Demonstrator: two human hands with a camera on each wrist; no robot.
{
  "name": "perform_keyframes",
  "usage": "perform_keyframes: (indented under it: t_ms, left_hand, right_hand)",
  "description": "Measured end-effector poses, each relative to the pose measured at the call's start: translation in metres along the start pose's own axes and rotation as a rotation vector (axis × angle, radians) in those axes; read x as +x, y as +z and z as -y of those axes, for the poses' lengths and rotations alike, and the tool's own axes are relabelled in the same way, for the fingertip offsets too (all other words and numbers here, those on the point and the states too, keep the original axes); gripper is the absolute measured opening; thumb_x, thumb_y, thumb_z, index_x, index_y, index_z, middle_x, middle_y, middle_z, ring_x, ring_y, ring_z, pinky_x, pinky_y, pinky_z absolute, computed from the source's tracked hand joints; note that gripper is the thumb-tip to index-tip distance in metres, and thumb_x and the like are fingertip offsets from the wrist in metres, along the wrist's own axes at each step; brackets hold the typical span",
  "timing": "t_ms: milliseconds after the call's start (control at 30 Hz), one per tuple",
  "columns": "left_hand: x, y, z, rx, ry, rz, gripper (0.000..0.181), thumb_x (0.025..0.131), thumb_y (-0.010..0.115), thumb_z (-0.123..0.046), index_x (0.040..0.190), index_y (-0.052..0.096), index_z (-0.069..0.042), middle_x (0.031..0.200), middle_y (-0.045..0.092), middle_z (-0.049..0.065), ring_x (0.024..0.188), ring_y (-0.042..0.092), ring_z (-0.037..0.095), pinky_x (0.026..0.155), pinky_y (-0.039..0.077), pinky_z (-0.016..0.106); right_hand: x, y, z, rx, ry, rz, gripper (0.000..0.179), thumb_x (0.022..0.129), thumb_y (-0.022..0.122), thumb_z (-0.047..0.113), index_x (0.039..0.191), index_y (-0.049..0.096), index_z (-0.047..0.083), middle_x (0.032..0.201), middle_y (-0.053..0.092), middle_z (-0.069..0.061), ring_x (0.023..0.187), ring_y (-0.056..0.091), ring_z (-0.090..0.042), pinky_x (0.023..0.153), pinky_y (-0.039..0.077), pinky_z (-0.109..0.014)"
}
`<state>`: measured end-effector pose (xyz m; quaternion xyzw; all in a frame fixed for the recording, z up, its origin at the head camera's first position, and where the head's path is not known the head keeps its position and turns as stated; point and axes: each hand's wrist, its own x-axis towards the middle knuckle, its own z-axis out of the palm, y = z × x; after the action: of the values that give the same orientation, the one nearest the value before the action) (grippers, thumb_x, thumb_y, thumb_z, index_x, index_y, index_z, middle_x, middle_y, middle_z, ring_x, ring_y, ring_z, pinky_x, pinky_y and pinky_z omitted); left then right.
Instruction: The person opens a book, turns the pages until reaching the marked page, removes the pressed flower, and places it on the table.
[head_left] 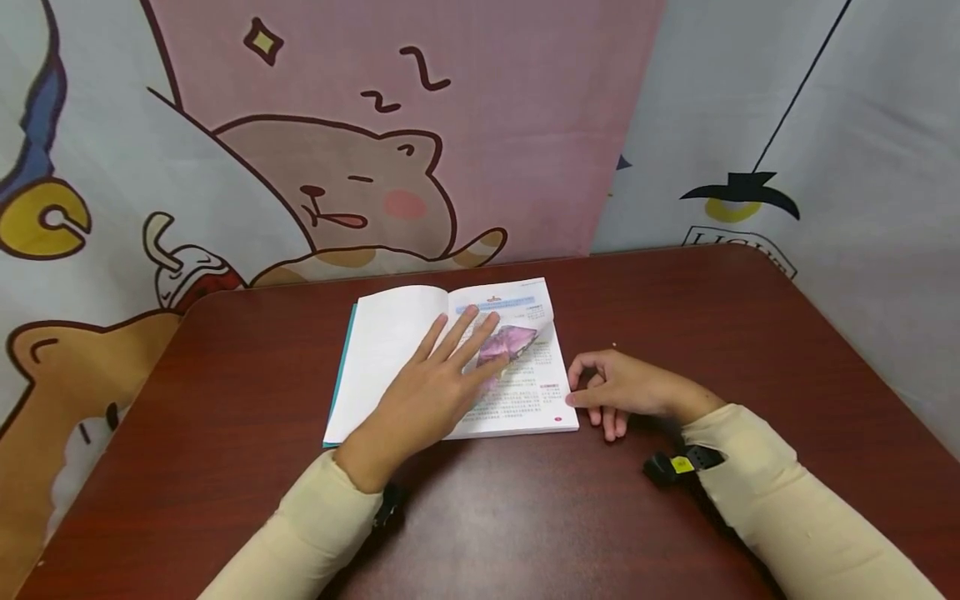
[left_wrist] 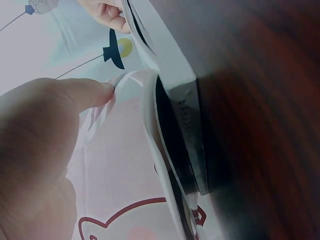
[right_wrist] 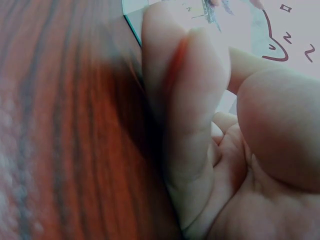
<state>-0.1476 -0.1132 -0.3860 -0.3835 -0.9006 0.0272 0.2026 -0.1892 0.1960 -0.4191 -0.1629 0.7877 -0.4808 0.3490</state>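
Note:
An open book (head_left: 397,358) lies on the table, its left page blank white and its right page printed. My left hand (head_left: 427,392) is spread over the middle of it, fingers straight and pointing up the right page. Beside its fingers is a shiny purple patch (head_left: 510,340); whether it is printed or loose, I cannot tell. In the left wrist view the thumb (left_wrist: 95,95) is near a curved, translucent edge. My right hand (head_left: 618,387) rests at the book's right edge, fingers loosely bent, thumb tip at the page edge. The right wrist view shows nothing held in its fingers (right_wrist: 195,110).
The dark red-brown wooden table (head_left: 225,383) extends around the book. Behind it hangs a cloth backdrop (head_left: 540,125) with cartoon drawings. A black strap device (head_left: 678,465) is worn at the right wrist, and beige sleeves (head_left: 315,517) cover both forearms.

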Motion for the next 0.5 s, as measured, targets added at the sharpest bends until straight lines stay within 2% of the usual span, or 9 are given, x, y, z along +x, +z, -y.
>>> perform_keyframes:
  t_ms: [100, 300, 500]
  left_hand:
    - [-0.0003, -0.0001, -0.0004, 0.004, 0.022, 0.019, 0.04, 0.101, 0.056, -0.024, 0.141, 0.059, -0.025, 0.163, 0.034, 0.007, 0.155, 0.019, 0.028, 0.126, 0.015, 0.048]
    - [-0.0014, 0.001, -0.0028, -0.052, 0.056, 0.048, 0.047, 0.095, 0.059, -0.006, 0.14, 0.06, -0.018, 0.158, 0.042, 0.01, 0.151, 0.031, 0.029, 0.124, 0.025, 0.043]
    - [-0.0015, 0.0009, -0.0042, -0.083, 0.059, 0.078, 0.046, 0.091, 0.06, 0.0, 0.132, 0.066, -0.02, 0.155, 0.047, 0.007, 0.15, 0.034, 0.029, 0.123, 0.026, 0.044]
  right_hand:
    - [-0.0003, -0.0002, -0.0001, 0.008, -0.001, 0.004, 0.033, 0.094, 0.07, 0.022, 0.108, 0.051, 0.0, 0.064, 0.063, -0.009, 0.045, 0.066, -0.019, 0.041, 0.052, -0.03]
    - [-0.0018, 0.0004, -0.0005, 0.005, 0.002, 0.0, 0.032, 0.094, 0.07, 0.022, 0.108, 0.05, 0.0, 0.064, 0.064, -0.009, 0.045, 0.066, -0.019, 0.041, 0.052, -0.03]
    - [-0.0024, 0.0006, 0.0005, 0.009, -0.003, 0.0, 0.032, 0.094, 0.07, 0.021, 0.108, 0.05, 0.0, 0.064, 0.063, -0.009, 0.045, 0.065, -0.018, 0.041, 0.052, -0.03]
